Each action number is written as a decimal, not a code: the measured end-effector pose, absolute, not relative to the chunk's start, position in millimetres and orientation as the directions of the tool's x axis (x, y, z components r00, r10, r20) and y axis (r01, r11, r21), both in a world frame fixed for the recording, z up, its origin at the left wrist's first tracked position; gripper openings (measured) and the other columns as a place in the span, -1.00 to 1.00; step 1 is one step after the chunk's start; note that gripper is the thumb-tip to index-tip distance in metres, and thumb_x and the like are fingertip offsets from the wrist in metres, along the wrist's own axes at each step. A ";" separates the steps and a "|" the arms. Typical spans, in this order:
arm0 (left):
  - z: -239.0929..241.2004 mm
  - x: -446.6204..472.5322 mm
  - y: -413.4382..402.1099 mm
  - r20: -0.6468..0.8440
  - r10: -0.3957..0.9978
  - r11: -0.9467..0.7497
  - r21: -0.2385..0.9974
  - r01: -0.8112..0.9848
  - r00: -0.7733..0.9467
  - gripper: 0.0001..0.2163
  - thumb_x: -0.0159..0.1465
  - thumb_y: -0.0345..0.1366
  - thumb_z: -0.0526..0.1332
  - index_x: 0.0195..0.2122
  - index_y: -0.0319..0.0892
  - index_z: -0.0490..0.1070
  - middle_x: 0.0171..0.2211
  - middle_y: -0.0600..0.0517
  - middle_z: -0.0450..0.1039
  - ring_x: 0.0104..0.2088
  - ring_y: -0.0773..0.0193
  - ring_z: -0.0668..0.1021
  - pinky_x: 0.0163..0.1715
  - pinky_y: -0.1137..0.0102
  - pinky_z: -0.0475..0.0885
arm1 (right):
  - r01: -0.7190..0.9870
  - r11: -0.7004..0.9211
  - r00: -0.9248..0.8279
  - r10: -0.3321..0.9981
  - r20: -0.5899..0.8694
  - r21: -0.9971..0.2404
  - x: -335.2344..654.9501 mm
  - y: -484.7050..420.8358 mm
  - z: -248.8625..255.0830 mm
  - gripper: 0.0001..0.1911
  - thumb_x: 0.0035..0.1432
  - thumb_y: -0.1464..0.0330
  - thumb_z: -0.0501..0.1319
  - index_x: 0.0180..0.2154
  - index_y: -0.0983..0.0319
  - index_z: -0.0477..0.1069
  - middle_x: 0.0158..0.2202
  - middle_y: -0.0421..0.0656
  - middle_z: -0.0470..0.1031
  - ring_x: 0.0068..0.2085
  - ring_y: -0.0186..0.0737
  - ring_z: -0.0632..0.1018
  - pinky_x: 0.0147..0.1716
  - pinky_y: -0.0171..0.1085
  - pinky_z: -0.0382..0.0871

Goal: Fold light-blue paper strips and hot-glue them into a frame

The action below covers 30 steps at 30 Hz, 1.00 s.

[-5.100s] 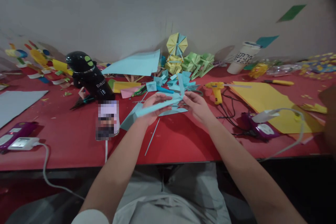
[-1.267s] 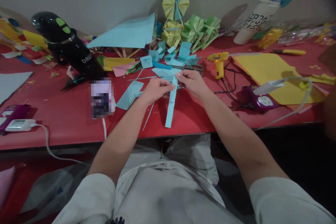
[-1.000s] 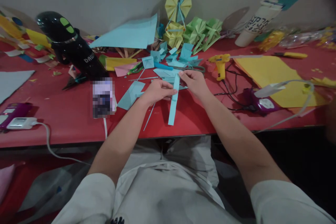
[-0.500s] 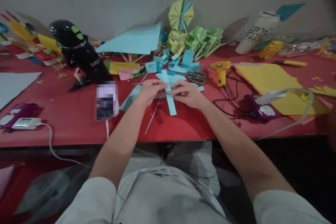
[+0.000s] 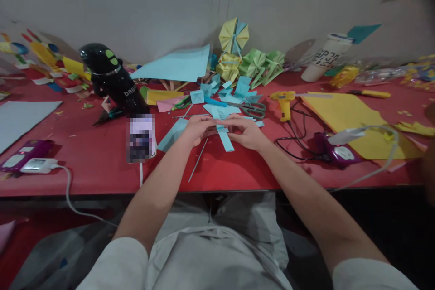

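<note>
Between my hands is a light-blue paper strip (image 5: 225, 139), tilted, its lower end angled to the right above the red table. My left hand (image 5: 200, 128) pinches it from the left, and my right hand (image 5: 245, 130) grips it from the right, with the fingertips of both hands meeting at its middle. Just behind the fingers lie more light-blue paper pieces (image 5: 234, 95), a pair of scissors (image 5: 254, 109) and a blue pen (image 5: 215, 101). A thin stick-like strip (image 5: 198, 159) rests on the table in front of my left hand.
A yellow glue gun (image 5: 284, 103) and yellow paper sheets (image 5: 353, 120) are on the right, near a purple power socket (image 5: 340, 148). On the left stand a black bottle (image 5: 113, 79) and a phone (image 5: 141, 138) with a cable. Folded paper shapes (image 5: 234, 50) stand by the wall.
My fingertips have come together at the strip's middle, and its lower end has swung a little to the right. The whole view has shifted slightly.
</note>
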<state>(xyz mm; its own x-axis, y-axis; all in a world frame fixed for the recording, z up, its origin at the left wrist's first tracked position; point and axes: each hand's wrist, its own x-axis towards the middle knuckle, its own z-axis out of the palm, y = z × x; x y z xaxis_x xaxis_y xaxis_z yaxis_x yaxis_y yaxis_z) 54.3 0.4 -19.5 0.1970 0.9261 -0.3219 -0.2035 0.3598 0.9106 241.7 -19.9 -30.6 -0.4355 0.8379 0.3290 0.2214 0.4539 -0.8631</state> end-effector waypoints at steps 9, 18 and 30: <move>-13.7 58.1 -5.8 -0.327 0.922 0.365 0.913 -0.180 0.209 -0.78 0.04 -0.41 0.46 -0.45 -0.26 0.40 -0.54 0.08 0.49 -0.49 0.39 0.56 -0.30 0.40 0.55 | 0.240 0.294 -0.329 0.921 0.207 -0.925 235.2 -18.0 -26.1 -0.54 0.08 -0.03 0.29 -0.58 0.20 0.39 -0.53 -0.22 0.35 -0.47 -0.31 0.37 -0.40 -0.25 0.29; -19.9 64.7 -10.1 -0.214 0.963 0.247 0.944 -0.219 0.164 -0.85 0.08 -0.49 0.38 -0.42 -0.27 0.39 -0.55 0.08 0.48 -0.53 0.39 0.54 -0.28 0.33 0.57 | 0.017 0.050 -0.212 0.976 0.045 -0.999 231.6 -13.0 -43.9 -0.53 -0.11 0.03 0.45 -0.38 0.18 0.31 -0.53 -0.28 0.42 -0.52 -0.32 0.49 -0.50 -0.28 0.43; -19.0 59.2 -5.6 -0.135 0.989 0.143 0.980 -0.142 0.064 -0.62 0.14 -0.46 0.35 -0.01 -0.19 0.36 -0.37 0.04 0.55 -0.48 0.36 0.57 -0.33 0.34 0.55 | 0.080 0.231 -0.371 0.910 0.186 -0.970 245.9 -11.2 -37.6 -0.85 0.01 0.26 0.34 -0.36 0.19 0.56 -0.12 -0.09 0.57 -0.10 -0.12 0.56 -0.06 -0.12 0.44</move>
